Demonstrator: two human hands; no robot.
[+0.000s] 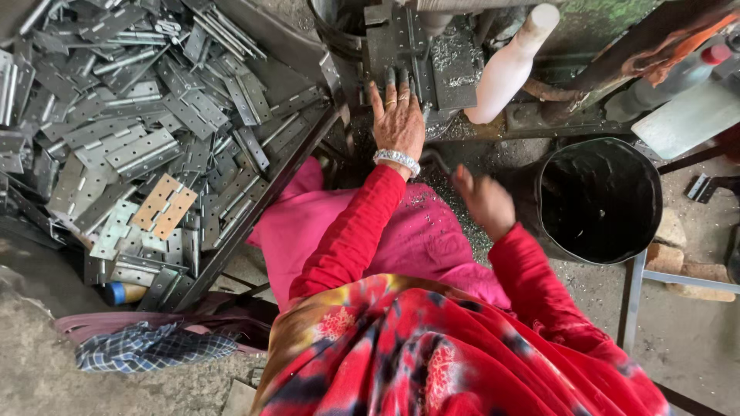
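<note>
Sprawling across a tilted tray [297,166], a heap of grey metal hinges [131,115] lies well to the left of the dark press machine [416,54]. A black bucket [597,200] stands to the machine's lower right, and a white bottle [509,65] leans just right of it. The left hand [398,115], the nearer one, lies flat on the machine bed, fingers spread forward, gripping nothing that I can see. The right hand [486,202] hangs apart below it, blurred, its grip loosely curled; whether it holds anything I cannot tell. Metal shavings [451,58] litter the bed and the floor.
</note>
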